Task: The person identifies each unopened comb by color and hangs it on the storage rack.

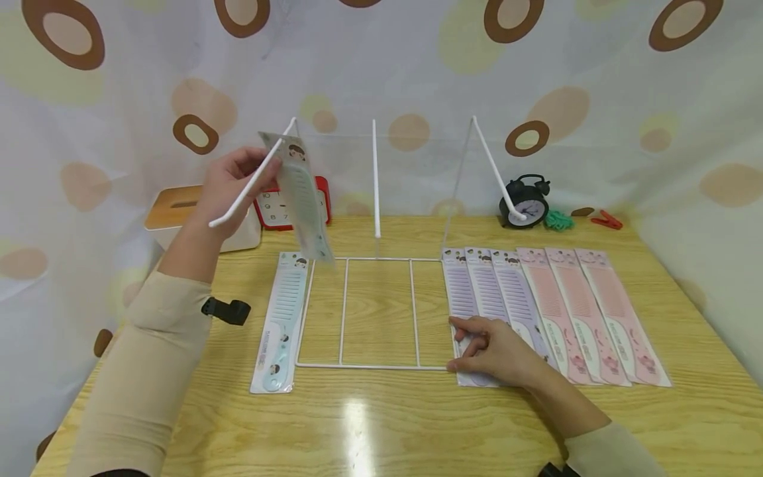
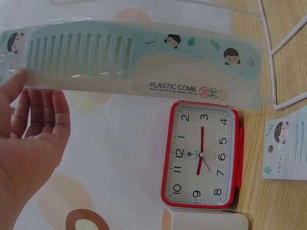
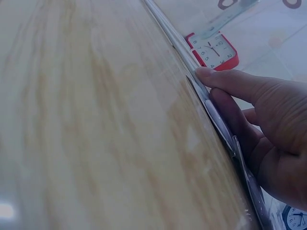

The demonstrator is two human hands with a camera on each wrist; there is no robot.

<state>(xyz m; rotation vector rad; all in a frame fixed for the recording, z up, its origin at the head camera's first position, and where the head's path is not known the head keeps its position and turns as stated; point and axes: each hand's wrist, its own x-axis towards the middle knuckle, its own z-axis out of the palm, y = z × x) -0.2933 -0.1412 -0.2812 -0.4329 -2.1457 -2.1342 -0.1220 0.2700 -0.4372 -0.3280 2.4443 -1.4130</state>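
Observation:
My left hand (image 1: 232, 189) pinches a packaged mint-green plastic comb (image 1: 303, 202) near its top edge. The comb hangs tilted beside the left prong of a white wire rack (image 1: 377, 179), and the prong crosses the top of its package in the head view. Up close, in the left wrist view, the comb (image 2: 81, 50) lies across the picture with the thumb over its toothed end. My right hand (image 1: 501, 351) rests at the rack's front right corner, thumb and index fingertips apart along the base wire. Below its palm lie purple packaged combs (image 1: 467, 285).
Another mint-green comb (image 1: 280, 318) lies left of the rack base. Pink packaged combs (image 1: 608, 311) lie at the right. Behind stand a red clock (image 1: 324, 192), a tissue box (image 1: 173, 209) and a black alarm clock (image 1: 524, 209), with green string (image 1: 558, 220) and a red clip (image 1: 607, 220).

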